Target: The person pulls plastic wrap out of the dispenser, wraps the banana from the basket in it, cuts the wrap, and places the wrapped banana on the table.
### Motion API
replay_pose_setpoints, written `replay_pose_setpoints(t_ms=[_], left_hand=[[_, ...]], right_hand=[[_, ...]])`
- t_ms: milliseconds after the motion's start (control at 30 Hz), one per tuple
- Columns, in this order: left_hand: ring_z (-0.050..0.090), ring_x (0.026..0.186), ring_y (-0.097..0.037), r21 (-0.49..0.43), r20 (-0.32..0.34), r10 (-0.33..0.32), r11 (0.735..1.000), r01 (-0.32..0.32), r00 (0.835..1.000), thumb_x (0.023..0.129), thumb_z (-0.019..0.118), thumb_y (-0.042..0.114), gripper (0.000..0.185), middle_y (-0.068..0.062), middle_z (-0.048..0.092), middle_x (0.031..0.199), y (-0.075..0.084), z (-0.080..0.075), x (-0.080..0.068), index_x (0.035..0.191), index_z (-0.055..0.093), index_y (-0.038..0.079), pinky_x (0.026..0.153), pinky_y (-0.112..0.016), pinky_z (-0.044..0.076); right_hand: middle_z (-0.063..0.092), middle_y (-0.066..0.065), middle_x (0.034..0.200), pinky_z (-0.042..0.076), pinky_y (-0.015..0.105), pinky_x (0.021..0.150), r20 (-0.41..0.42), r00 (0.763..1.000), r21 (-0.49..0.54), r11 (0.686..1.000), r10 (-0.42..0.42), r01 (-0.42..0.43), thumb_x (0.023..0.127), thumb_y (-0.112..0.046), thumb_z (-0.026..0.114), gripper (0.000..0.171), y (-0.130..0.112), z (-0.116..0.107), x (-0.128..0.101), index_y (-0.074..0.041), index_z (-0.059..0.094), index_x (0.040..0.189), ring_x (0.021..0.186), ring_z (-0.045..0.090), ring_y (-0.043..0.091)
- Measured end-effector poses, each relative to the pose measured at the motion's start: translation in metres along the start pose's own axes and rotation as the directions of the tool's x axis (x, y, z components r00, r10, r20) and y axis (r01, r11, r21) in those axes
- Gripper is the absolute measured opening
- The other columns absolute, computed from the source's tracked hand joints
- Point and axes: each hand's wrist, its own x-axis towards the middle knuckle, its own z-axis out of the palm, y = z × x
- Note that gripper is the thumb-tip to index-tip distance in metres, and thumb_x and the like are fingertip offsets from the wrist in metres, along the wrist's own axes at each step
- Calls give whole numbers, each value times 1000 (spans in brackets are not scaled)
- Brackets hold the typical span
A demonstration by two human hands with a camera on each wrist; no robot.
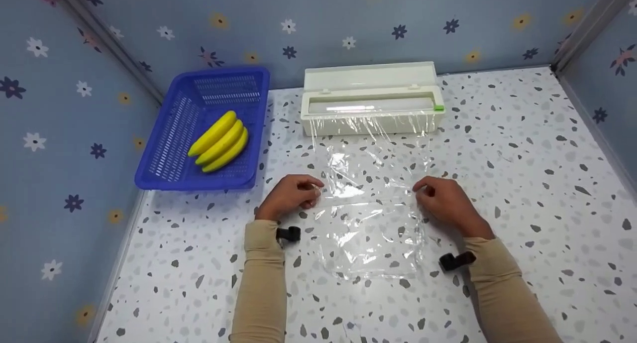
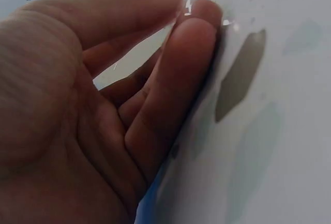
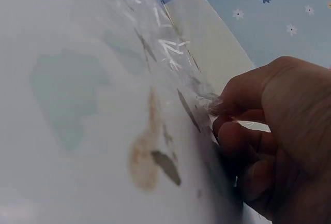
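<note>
A sheet of clear plastic wrap [image 1: 368, 223] stretches from the roll [image 1: 371, 105] in a white wrap dispenser [image 1: 373, 126] toward the person, lying over the speckled table. My left hand [image 1: 293, 196] pinches the sheet's left edge between thumb and fingers. On the opposite edge, my right hand [image 1: 443, 198] pinches the film at about the same height. The left wrist view shows the left thumb and fingertips [image 2: 189, 43] meeting at the film. In the right wrist view, crumpled film [image 3: 209, 105] is gathered between the right thumb and fingers. The dispenser's lid [image 1: 368, 76] is raised.
To the left stands a blue plastic basket [image 1: 199, 183] with a bunch of yellow bananas [image 1: 219, 141] in it. A green slider [image 1: 438, 108] sits at the dispenser's right end. Flower-patterned walls [image 1: 318, 34] enclose the back and sides of the table.
</note>
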Motion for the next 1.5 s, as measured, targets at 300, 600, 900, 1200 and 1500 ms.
replay_pose_setpoints(t_ms=[300,600,900,1200,1500], left_hand=[[62,60,-19,101,16,19,995,-21,1000,90,73,13,26,-11,65,81,7,-1,-5,115,75,18,54,-33,55],[60,54,-18,140,15,61,988,-63,998,86,76,11,10,-6,61,71,3,2,-7,90,66,10,50,-29,49],[60,55,-19,170,-21,58,984,-53,998,90,75,20,12,-7,63,77,-1,3,-6,90,65,13,51,-31,49],[59,59,-20,84,-62,13,996,-8,998,97,68,22,12,-11,61,76,4,4,-1,97,65,10,54,-41,58],[54,50,-17,-8,-89,18,1000,-19,996,100,61,21,17,-8,57,64,5,8,-1,101,65,4,45,-35,53]], right_hand=[[63,2,79,47,38,67,78,997,25,999,18,-20,95,-15,64,18,0,-3,-1,-14,70,111,69,59,20],[64,3,84,48,40,71,90,996,88,995,29,-37,93,-19,68,18,4,-6,-1,-17,70,111,75,59,22],[62,4,81,47,36,68,53,999,140,990,-9,1,95,-19,69,16,10,-6,0,-14,72,110,73,56,22],[61,4,77,44,34,64,-24,999,179,983,-27,31,95,-19,69,12,11,-8,3,-14,75,105,69,53,23],[59,4,74,44,29,61,-25,1000,191,981,-9,14,94,-15,70,14,10,-4,0,-10,73,106,68,53,22]])
